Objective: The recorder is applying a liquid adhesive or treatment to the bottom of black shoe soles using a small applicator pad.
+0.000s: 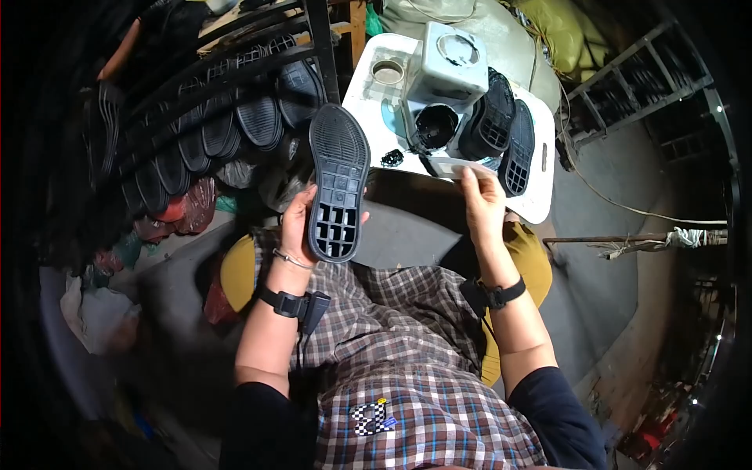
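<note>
My left hand (296, 223) holds a black rubber shoe sole (338, 182) upright by its heel end, tread side facing me. My right hand (483, 205) pinches a small flat brush or spatula (448, 166) whose tip reaches toward an open round pot of black paste (435, 126) on a white stool (534, 202). Two more black soles (501, 129) lie on the stool to the right of the pot. Both wrists wear black straps.
A dark metal rack (227, 98) at the left carries several rows of black soles. A white square container (448, 66) and a tape roll (388, 72) sit on the stool. Sacks lie behind it; a metal frame (642, 78) stands at right.
</note>
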The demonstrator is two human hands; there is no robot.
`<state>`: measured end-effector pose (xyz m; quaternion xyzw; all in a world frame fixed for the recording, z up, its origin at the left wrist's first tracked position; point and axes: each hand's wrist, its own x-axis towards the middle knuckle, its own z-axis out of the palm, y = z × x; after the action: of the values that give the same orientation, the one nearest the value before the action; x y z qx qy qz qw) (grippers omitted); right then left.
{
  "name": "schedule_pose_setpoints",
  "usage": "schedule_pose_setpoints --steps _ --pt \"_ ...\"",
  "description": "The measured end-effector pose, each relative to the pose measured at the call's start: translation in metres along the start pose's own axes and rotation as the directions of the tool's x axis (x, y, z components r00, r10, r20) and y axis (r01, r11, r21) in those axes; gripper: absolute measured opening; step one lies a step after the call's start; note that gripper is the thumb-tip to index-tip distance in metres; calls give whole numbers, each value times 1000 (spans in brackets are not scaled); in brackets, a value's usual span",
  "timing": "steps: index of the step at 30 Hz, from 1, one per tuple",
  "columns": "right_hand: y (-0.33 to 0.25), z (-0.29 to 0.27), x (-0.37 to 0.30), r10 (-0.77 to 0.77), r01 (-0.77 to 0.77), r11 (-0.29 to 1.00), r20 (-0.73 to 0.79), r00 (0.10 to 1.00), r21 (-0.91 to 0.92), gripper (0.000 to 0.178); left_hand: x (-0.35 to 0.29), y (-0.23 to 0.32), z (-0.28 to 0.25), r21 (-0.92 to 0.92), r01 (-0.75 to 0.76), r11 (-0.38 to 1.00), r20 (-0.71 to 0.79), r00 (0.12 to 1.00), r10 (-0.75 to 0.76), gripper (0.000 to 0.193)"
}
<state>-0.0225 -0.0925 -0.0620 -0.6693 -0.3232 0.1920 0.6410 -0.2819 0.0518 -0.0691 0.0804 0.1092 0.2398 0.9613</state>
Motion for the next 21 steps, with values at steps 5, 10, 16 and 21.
schedule_pose_setpoints --steps 5,10,16,21 --pt "27 29 15 -91 88 982 -13 996 -165 13 23 14 -22 26 27 999 -62 998 -25 40" --pt "25 50 23 -158 203 869 135 978 -451 15 30 5 -54 114 75 991 -134 989 -60 35" --pt "13 42 27 -280 261 915 -19 960 -308 17 29 0 -59 33 93 995 -103 991 -89 40" --pt "12 18 55 -293 238 811 -18 956 -535 17 28 -2 -63 18 118 993 -152 982 -114 41"
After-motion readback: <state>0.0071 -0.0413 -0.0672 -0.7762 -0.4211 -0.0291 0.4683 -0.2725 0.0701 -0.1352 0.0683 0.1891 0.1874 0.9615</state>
